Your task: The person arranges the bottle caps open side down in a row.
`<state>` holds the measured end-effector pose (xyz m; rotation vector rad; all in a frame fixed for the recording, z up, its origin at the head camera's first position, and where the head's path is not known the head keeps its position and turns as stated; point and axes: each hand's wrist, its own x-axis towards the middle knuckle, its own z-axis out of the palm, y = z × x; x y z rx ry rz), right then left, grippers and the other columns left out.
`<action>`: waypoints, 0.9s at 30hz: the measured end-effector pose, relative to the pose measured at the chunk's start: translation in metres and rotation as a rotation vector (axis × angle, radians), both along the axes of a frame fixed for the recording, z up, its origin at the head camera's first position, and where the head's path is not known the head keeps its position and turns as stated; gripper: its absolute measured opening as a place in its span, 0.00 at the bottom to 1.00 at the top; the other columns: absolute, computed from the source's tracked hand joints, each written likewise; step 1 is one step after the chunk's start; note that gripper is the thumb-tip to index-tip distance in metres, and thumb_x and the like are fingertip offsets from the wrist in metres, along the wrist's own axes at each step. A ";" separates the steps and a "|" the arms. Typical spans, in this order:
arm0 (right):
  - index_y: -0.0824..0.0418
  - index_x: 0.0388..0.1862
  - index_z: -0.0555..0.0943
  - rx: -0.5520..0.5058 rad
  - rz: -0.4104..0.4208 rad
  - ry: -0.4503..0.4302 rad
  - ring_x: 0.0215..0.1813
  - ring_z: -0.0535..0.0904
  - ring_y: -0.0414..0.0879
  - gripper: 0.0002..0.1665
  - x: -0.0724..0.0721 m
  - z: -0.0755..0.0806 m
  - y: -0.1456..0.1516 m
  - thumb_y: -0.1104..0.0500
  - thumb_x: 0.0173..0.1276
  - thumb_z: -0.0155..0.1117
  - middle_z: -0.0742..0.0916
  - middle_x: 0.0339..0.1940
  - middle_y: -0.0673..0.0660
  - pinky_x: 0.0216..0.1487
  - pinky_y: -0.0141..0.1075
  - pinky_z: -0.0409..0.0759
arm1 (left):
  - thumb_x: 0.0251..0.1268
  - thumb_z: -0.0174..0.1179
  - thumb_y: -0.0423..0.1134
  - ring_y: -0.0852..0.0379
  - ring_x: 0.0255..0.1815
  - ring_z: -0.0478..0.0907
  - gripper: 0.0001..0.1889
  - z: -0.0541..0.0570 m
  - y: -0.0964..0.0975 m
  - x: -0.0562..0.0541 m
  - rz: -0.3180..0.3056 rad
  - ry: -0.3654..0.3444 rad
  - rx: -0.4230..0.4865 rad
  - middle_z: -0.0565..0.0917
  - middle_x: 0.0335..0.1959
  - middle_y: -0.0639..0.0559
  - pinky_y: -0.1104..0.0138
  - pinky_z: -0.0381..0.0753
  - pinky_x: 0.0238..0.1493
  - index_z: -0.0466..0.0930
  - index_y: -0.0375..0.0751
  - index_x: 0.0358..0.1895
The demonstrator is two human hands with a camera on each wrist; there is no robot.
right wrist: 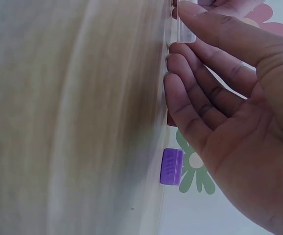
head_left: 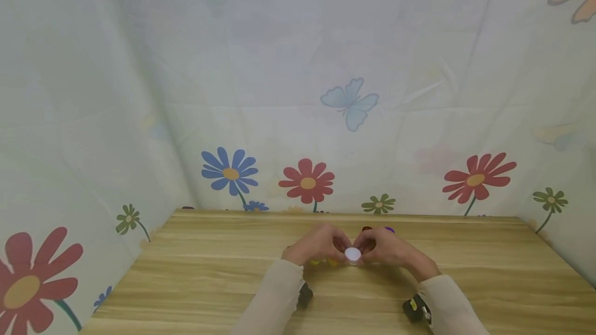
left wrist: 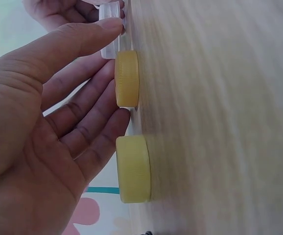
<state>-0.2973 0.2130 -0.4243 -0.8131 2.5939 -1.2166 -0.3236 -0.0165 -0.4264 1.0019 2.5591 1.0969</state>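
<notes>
A white bottle cap (head_left: 353, 254) is between both hands, low over the wooden table. My left hand (head_left: 320, 245) pinches its left side, thumb on the near side and fingers behind. From the other side my right hand (head_left: 387, 247) grips the same cap between thumb and fingers. In the left wrist view an orange bottle cap (left wrist: 127, 78) stands beside the left fingers, and a yellow bottle cap (left wrist: 134, 169) sits farther from the white one. The right wrist view has a purple bottle cap (right wrist: 172, 166) beyond the right fingers, with a dark red cap (right wrist: 171, 120) mostly hidden behind them.
The wood-grain table (head_left: 209, 273) reaches back to a white curtain (head_left: 261, 92) printed with flowers and butterflies. Dark wrist-worn devices sit at both sleeve cuffs, the right one (head_left: 416, 308) close above the tabletop.
</notes>
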 end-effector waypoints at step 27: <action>0.64 0.45 0.87 0.026 -0.010 -0.026 0.41 0.82 0.47 0.15 0.003 -0.001 0.001 0.67 0.60 0.82 0.87 0.37 0.54 0.43 0.35 0.83 | 0.57 0.81 0.31 0.68 0.33 0.81 0.09 0.002 0.004 0.001 -0.001 0.048 -0.091 0.89 0.31 0.61 0.74 0.81 0.38 0.94 0.41 0.41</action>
